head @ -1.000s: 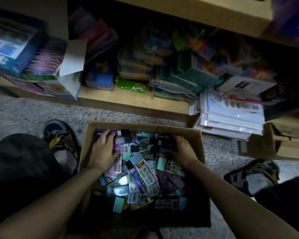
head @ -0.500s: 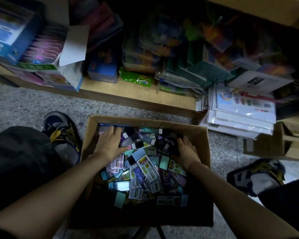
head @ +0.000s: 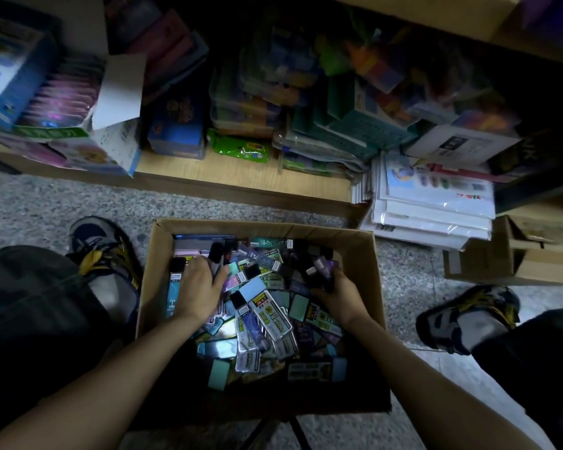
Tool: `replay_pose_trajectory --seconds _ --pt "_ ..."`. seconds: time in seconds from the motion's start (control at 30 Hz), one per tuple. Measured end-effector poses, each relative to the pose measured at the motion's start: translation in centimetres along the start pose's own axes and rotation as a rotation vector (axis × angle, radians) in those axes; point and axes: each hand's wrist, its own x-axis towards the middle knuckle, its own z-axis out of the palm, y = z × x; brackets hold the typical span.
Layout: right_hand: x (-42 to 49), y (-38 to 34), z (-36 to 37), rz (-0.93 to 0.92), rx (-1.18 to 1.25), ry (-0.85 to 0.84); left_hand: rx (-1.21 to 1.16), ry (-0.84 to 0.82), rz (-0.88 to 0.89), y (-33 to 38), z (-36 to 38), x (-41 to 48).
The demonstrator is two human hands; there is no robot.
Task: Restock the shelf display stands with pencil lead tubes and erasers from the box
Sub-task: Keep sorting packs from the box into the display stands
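Lead tubes in box under L hand, R hand grips some.

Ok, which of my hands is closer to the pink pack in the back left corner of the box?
Left. Your left hand has its fingertips right beside the pink pack; your right hand is across the box, near its right wall.

One box, two hands, maybe fifty tubes
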Motion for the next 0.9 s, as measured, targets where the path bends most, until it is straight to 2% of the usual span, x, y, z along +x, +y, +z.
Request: replay_pose_trajectory --seconds 0.13,0.3,0.37,0.47,0.63,0.73,0.83,0.9 --pt "-0.8 -0.9 -0.3 0.009 0.137 0.045 -0.211 0.013 -0.057 2.9 0.2 -1.4" --pt "-2.9 -4.1 -0.5 -0.017 0.447 -0.040 -0.782 -0.161 -0.273 7.0 0.9 -3.0" --pt "-3.9 -5.5 -0.7 -0.040 0.512 -0.095 -0.909 -0.217 -0.280 8.5 0.9 -3.8" --pt "-5.9 -7.4 -1.3 -0.105 0.549 -0.180 -1.008 -0.263 -0.215 10.3 0.3 -4.5" --pt "-8.4 -9.5 -2.6 -0.203 0.435 -0.232 -1.044 -0.240 -0.134 12.5 -1.5 -5.4" --pt "-9.9 -10.4 -3.4 -0.230 0.382 -0.202 -1.016 -0.222 -0.127 13.5 -2.7 -5.7" --pt "-11.1 -10.9 -4.5 -0.214 0.473 -0.180 -1.031 -0.222 -0.092 14.7 -4.0 -6.1" --pt "-11.8 -11.4 -5.6 -0.241 0.451 -0.141 -1.066 -0.226 -0.073 15.5 -5.0 -6.2"
